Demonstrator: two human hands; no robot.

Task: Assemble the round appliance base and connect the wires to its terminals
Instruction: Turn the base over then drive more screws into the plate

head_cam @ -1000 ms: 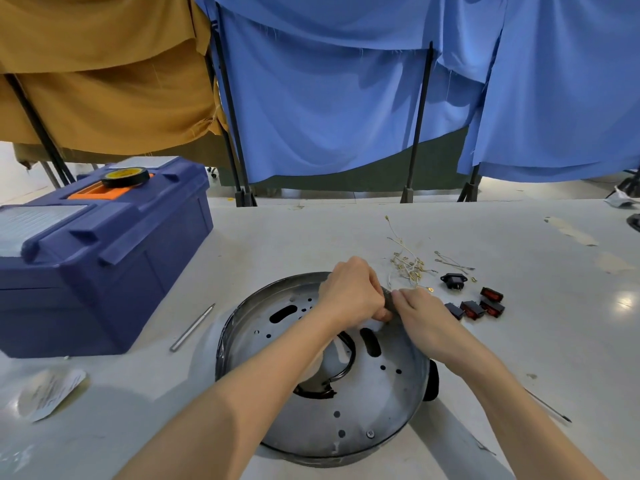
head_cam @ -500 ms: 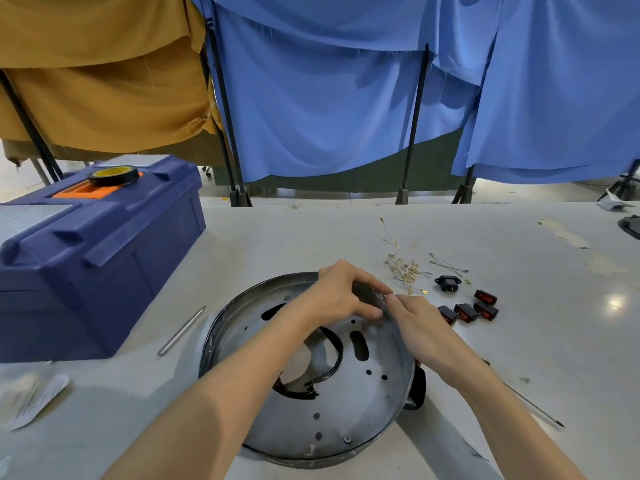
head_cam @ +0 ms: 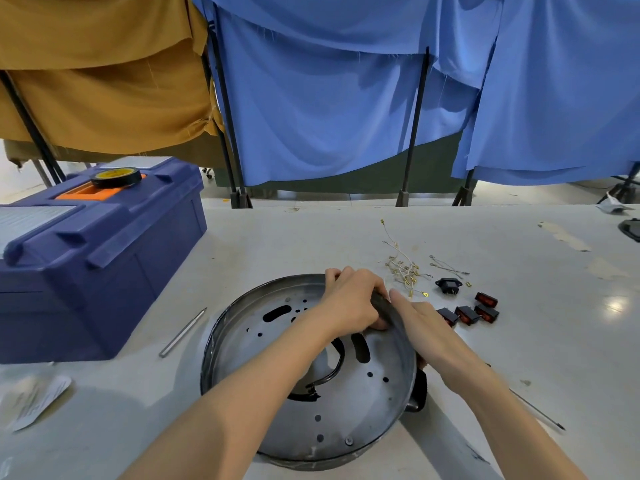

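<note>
At two o'clock of the one round base [head_cam: 363,403], four rocker switches [head_cam: 466,314] and one black socket [head_cam: 448,285] are lying. At ten o'clock, one toolbox [head_cam: 86,271] is carrying one tape roll [head_cam: 116,177].

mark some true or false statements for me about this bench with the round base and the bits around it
1. The left hand and the right hand are both at the far right rim of the round base. True.
2. The tape roll lies on the table beside the switches. False: it sits on top of the blue toolbox.
3. The loose wires lie on the table, apart from the round base. True.
4. The metal rod lies inside the round base. False: it lies on the table between the round base and the blue toolbox.
</note>
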